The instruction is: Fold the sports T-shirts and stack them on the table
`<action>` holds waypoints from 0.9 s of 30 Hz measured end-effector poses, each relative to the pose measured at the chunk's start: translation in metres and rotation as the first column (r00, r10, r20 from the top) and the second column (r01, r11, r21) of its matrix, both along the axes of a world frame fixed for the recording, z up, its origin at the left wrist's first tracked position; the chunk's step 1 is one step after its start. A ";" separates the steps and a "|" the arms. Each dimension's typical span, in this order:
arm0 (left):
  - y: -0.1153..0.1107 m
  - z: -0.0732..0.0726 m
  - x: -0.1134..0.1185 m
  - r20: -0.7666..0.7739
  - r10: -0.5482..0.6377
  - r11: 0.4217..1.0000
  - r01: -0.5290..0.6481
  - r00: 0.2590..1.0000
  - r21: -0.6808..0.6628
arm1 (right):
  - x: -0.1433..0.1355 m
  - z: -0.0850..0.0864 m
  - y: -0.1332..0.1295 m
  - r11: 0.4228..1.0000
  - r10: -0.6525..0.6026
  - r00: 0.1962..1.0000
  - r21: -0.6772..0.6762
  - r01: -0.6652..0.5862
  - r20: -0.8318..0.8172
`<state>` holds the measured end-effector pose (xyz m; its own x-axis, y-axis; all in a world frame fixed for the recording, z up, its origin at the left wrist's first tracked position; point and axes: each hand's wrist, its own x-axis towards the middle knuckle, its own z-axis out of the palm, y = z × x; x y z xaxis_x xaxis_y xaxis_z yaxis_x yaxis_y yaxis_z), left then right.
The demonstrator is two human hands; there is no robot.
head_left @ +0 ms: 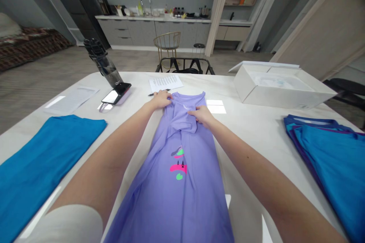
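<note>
A lavender shirt [199, 182] with a pink and green print lies lengthwise on the white table [248, 129], its neckline at the far end. Fabric is bunched and folded over near the top. My left hand [161, 99] pinches the shirt's upper left corner beside the neckline. At the right of the bunched part, my right hand [202, 115] has its thumb and fingers closed on the fabric a little below the neckline.
Blue folded cloth [54, 148] lies at left, and a stack of blue and purple clothes [336, 159] at right. Farther back are an open white box [270, 93], a phone [116, 93], a bottle [105, 66], a pen [154, 94] and papers [167, 82].
</note>
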<state>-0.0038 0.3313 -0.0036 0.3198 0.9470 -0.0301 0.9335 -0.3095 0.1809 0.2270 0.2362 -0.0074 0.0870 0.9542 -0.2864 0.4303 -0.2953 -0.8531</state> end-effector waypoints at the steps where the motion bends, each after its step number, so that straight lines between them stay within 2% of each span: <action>1: 0.000 -0.002 -0.003 0.003 0.010 1.000 -0.010 1.000 0.005 | 0.000 0.003 -0.001 0.998 -0.024 0.999 -0.059 0.022 -0.034; 3: -0.002 -0.005 -0.006 0.006 0.020 0.999 -0.020 1.000 0.030 | 0.003 0.006 -0.002 0.992 -0.044 0.998 -0.121 0.040 -0.034; 4: -0.003 -0.006 -0.007 0.004 0.024 0.999 -0.024 1.000 0.043 | 0.006 0.007 -0.003 0.993 -0.042 0.999 -0.108 0.041 -0.009; 9: -0.010 -0.003 -0.004 0.052 0.113 0.991 -0.117 0.992 0.070 | 0.028 0.006 -0.004 0.985 -0.073 0.965 0.172 0.030 0.253; 12: -0.010 0.002 0.003 0.135 0.196 0.972 -0.211 0.971 0.105 | 0.043 0.006 0.000 0.964 -0.102 0.951 0.265 0.022 0.292; 15: -0.014 0.003 0.015 0.164 0.271 0.953 -0.289 0.949 0.096 | 0.053 0.006 0.006 0.971 -0.092 0.927 0.239 0.003 0.364; 17: -0.022 0.001 0.025 0.175 0.310 0.939 -0.330 0.935 0.100 | 0.056 0.004 0.007 0.986 -0.077 0.881 0.166 -0.002 0.467; 19: -0.034 -0.001 0.035 0.201 0.320 0.921 -0.354 0.926 0.161 | 0.055 0.003 0.004 0.993 -0.071 0.817 0.114 0.007 0.572; 21: -0.048 -0.003 0.041 0.215 0.259 0.919 -0.309 0.942 0.245 | 0.052 0.001 -0.004 0.990 -0.094 0.757 0.139 0.004 0.647; 23: -0.063 -0.005 0.043 0.186 0.118 0.945 -0.168 0.975 0.282 | 0.048 0.000 -0.015 0.974 -0.132 0.713 0.224 -0.036 0.688; 25: -0.079 -0.006 0.040 0.154 -0.025 0.965 -0.017 0.988 0.263 | 0.044 0.001 -0.027 0.945 -0.149 0.696 0.307 -0.108 0.702; 27: -0.097 -0.006 0.035 0.154 -0.099 0.968 0.059 0.983 0.244 | 0.038 0.001 -0.040 0.916 -0.115 0.711 0.351 -0.195 0.694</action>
<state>0.0307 0.2339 -0.0093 0.3758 0.8918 0.2517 0.8681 -0.4339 0.2412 0.2650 0.1964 -0.0062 0.0691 0.9740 0.2157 0.9400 0.0088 -0.3410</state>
